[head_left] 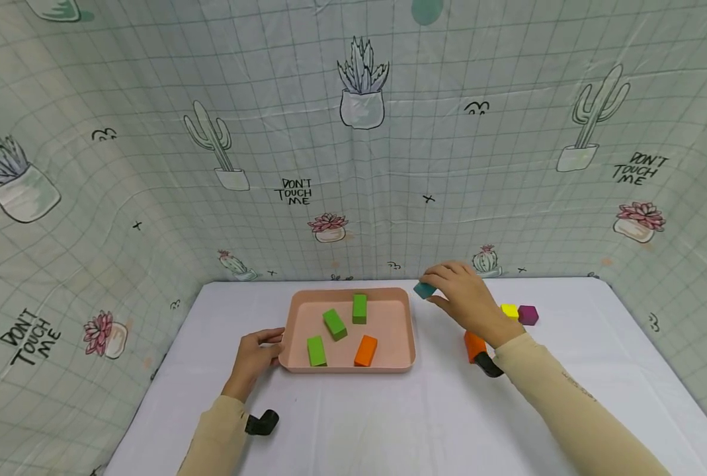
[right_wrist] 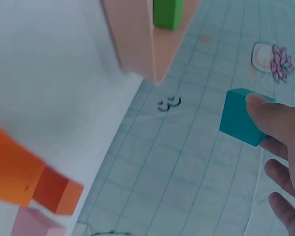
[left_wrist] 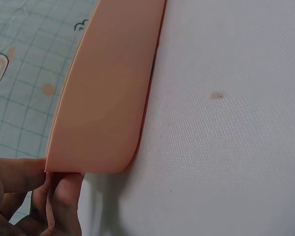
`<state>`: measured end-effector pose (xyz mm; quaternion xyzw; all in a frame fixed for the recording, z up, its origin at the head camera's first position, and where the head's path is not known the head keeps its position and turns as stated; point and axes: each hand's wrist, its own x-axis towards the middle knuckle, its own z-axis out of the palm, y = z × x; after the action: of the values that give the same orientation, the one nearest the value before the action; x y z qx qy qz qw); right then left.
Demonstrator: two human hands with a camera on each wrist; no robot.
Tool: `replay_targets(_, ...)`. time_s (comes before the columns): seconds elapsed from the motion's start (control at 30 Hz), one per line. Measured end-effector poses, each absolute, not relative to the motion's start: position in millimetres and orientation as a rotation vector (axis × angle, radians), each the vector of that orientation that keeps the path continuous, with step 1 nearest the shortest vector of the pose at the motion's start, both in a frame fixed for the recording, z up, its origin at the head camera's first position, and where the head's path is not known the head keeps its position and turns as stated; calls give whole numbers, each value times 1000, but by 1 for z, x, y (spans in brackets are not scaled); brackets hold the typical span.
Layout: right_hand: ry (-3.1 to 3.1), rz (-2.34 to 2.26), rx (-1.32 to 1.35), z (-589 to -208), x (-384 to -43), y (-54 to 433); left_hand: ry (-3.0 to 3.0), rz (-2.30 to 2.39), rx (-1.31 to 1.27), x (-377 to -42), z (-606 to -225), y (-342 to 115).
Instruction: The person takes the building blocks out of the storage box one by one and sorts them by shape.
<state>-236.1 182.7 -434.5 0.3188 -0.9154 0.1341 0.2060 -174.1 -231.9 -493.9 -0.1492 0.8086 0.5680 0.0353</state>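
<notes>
A shallow pink tray (head_left: 391,324) lies on the white table, with three green blocks (head_left: 334,324) and one orange block (head_left: 366,351) inside. My left hand (head_left: 254,357) holds the tray's left rim. In the left wrist view, its thumb and curled fingers (left_wrist: 66,201) pinch the edge at a corner. Just beyond the tray's right side, raised above the table, my right hand (head_left: 463,297) pinches a teal block (head_left: 424,290) between thumb and fingertips. The right wrist view shows this teal block (right_wrist: 238,118) jutting out past the thumb, its other fingers partly spread.
Right of the tray, partly behind my right forearm, are orange blocks (head_left: 475,345), a yellow block (head_left: 510,311) and a purple block (head_left: 528,315). A pink block (right_wrist: 36,223) shows in the right wrist view. A patterned cloth wall (head_left: 389,231) borders the table's back.
</notes>
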Motion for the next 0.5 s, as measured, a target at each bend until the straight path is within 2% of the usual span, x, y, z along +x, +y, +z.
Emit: replay_targets(0.5,-2522,428,677,-445,-211,257,2481,1756,-461,-174,-494,-231)
